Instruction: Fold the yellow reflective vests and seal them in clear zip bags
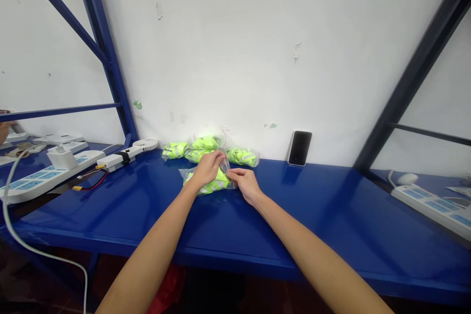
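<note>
A clear plastic bag [217,184] with a folded neon-yellow garment with silver-grey strips inside lies on the blue table in front of me. My left hand [208,169] pinches the bag's upper edge, its fingers closed over the plastic. On the right side of the same edge, my right hand [246,182] grips the film between thumb and fingers. Just behind my hands, against the wall, rest several similar bagged neon-yellow bundles [243,156], some stacked on one another. My left hand partly hides the bundles behind it.
A smartphone [300,148] leans upright on the wall. At left lie a white handheld fan [145,144], a white device with wires [117,159] and a power strip [44,176] with a charger. Another strip [434,206] is at right. Blue posts [110,59] frame the table. Someone's hand shows far left.
</note>
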{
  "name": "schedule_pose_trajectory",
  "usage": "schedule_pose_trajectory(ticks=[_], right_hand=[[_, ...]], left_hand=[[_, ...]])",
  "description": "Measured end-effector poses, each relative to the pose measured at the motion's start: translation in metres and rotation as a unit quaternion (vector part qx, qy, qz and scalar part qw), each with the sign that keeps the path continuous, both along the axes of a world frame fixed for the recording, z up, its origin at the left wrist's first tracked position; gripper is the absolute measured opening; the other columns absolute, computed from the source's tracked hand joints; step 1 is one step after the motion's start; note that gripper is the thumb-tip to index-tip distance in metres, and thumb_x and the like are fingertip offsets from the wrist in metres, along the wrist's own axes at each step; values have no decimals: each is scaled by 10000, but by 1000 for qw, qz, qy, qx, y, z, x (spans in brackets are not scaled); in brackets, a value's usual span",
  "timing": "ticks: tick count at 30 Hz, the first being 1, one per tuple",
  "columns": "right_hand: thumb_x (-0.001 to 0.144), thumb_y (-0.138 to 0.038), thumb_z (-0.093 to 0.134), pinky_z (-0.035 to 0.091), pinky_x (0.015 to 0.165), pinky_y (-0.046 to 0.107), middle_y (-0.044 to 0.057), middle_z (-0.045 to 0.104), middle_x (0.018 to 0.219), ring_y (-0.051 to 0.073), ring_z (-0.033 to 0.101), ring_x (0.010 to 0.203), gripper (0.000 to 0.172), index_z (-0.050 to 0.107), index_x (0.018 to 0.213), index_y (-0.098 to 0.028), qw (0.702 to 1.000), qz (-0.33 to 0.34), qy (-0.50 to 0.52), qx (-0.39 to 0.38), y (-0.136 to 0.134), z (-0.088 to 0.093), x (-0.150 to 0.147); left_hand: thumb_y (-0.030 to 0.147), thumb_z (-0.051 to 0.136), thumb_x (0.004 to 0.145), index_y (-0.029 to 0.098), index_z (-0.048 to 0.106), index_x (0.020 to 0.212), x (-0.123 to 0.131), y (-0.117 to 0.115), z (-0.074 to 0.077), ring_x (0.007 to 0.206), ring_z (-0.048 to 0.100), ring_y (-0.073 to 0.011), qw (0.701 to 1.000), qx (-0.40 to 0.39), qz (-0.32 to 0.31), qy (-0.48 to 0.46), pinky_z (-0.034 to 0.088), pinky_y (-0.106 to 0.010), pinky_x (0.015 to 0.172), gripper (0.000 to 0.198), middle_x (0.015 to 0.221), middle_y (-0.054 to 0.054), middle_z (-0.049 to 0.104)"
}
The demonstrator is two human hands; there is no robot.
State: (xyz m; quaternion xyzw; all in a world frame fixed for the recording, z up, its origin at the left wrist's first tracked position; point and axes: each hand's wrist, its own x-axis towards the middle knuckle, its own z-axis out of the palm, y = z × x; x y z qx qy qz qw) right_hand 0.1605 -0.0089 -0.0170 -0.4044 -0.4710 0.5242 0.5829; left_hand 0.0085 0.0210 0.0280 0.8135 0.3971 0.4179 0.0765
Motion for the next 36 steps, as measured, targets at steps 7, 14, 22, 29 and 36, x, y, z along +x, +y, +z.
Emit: schedule_pose_trajectory(ticks=[7,14,22,29,36], right_hand=[[571,-332,770,362,585,276,8,638,605,116,484,560,266,753,747,-133,1000,-11,-14,13,3,-5,0],[608,-317,714,296,536,253,-31,537,550,99,416,529,178,677,674,-156,999,-12,-16,46,3,-5,-5],[702,-291,574,262,489,233,-66,401,514,98,335,492,121,584,752,-181,992,-11,-93,85,1,-5,-6],[841,-427,502,310,521,234,-38,475,596,112,395,536,263,576,781,-182,961,-54,-207,177,-7,0,-4],[870,-417,479,333,565,248,-13,547,627,130,453,569,295,617,780,-173,947,-67,-243,201,-10,3,0]], left_hand=[[338,374,941,184,625,830,-1,2,-1,729,616,-185,1000,-2,1,-3,438,-286,710,315,768,-33,676],[330,377,940,182,622,817,1,3,-1,721,618,-184,1000,-2,8,-2,427,-287,703,311,751,-31,676],[316,378,940,195,597,800,5,-2,0,697,616,-185,999,4,18,26,405,-286,676,286,717,-27,669],[313,380,939,206,578,808,9,-9,0,669,591,-185,997,16,48,65,392,-285,659,260,708,-29,643],[318,377,943,204,593,828,8,-11,1,688,587,-183,997,15,35,64,383,-281,665,271,722,-25,642]])
